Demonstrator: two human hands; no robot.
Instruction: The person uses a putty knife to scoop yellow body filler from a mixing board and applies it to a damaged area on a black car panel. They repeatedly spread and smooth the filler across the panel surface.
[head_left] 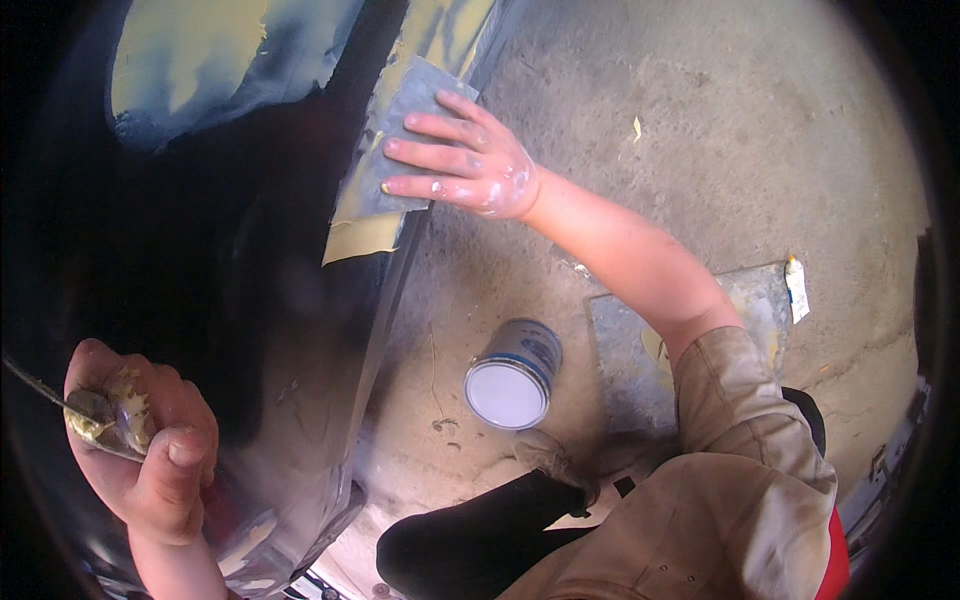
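Observation:
My right hand [465,160] lies with fingers spread and flat on a grey flexible sheet [415,95], pressed against the edge of a black, glossy panel [250,250]; its thumb is not visible. Yellow filler [355,235] is smeared along that edge, around and below the sheet. At lower left, my left hand [140,450] is closed around a putty-smeared metal tool [105,420], probably a spatula, whose thin blade points toward the left rim. A larger yellowish filler patch [190,60] covers part of the upper panel.
A round tin [510,370] stands on the concrete floor [700,120] right of the panel. Beside it lie a stained grey board [625,360] and a small white tube [795,290]. A black padded seat [450,530] is below me.

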